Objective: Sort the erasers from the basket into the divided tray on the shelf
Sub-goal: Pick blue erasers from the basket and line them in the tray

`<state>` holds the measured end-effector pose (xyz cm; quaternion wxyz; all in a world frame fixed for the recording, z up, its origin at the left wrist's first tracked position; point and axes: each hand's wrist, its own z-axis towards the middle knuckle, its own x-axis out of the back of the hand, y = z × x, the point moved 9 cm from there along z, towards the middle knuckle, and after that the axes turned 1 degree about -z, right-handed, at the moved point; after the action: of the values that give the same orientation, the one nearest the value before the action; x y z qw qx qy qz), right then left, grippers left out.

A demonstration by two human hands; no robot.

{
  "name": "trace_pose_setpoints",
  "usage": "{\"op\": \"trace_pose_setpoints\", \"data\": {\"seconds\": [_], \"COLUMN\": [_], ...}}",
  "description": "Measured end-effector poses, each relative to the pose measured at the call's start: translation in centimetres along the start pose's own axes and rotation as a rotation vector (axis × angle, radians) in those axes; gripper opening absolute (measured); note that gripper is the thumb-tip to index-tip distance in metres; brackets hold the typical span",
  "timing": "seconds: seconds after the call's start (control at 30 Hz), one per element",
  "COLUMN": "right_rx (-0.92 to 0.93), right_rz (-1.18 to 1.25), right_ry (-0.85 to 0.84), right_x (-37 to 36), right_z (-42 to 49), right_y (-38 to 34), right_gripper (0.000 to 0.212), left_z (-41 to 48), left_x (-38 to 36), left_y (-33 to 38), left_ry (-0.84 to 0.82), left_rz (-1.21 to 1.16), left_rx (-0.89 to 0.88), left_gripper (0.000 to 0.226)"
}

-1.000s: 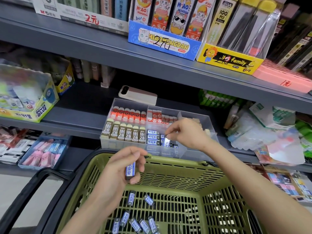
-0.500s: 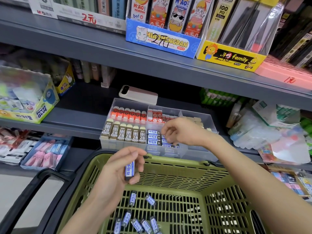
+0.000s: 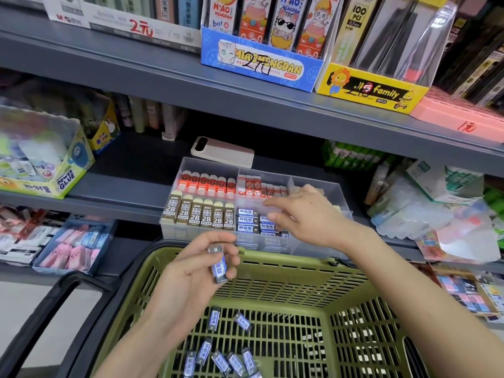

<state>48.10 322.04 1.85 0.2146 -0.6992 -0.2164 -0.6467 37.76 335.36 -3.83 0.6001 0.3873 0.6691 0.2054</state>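
Blue-and-white sleeved eraser (image 3: 218, 264), grey end up, pinched in left hand (image 3: 188, 274) above far rim of basket (image 3: 286, 264); right hand (image 3: 305, 219) spread, holding nothing, over blue stack (image 3: 248, 221) in tray (image 3: 191, 232) at front edge of shelf (image 3: 114, 196); matching erasers (image 3: 218, 361) on basket floor.

Upper shelf (image 3: 191, 85) overhangs my tray (image 3: 191, 233), w/ a gap above it. My R hand (image 3: 308, 219) covers the blue section (image 3: 246, 220); basket (image 3: 286, 261) is open on top.

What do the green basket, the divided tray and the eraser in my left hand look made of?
Basket: moulded plastic, matte, judging by its uniform slotted lattice. Divided tray: clear hard plastic; the 2B erasers show through its walls. Eraser in the left hand: blue-and-white printed sleeve with a sheen, paper or film, unclear which.
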Motion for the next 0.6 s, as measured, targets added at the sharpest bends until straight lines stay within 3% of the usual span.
{"op": "trace_pose_setpoints", "data": {"seconds": [0.07, 0.23, 0.4, 0.5, 0.6], "right_rx": [0.044, 0.111, 0.057, 0.045, 0.043], "right_rz": [-0.140, -0.070, -0.053, -0.112, 0.181], "right_ry": [0.066, 0.059, 0.129, 0.312, 0.545], "right_x": [0.2, -1.5, -2.0, 0.6, 3.3], "right_z": [-1.1, -3.0, -3.5, -4.2, -5.8], "right_y": [-0.2, -1.5, -1.2, -2.1, -4.3], "right_gripper": [0.045, 0.060, 0.052, 0.051, 0.041], "left_z": [-0.1, -0.2, 0.0, 0.3, 0.5], "left_x": [0.0, -0.1, -0.2, -0.1, -0.1], "left_y": [0.0, 0.0, -0.2, -0.4, -0.3], "left_ry": [0.004, 0.031, 0.026, 0.052, 0.066], "left_rz": [0.000, 0.003, -0.019, -0.056, -0.124], "left_rx": [0.006, 0.002, 0.007, -0.022, -0.078], "left_gripper": [0.028, 0.024, 0.024, 0.025, 0.028]}}
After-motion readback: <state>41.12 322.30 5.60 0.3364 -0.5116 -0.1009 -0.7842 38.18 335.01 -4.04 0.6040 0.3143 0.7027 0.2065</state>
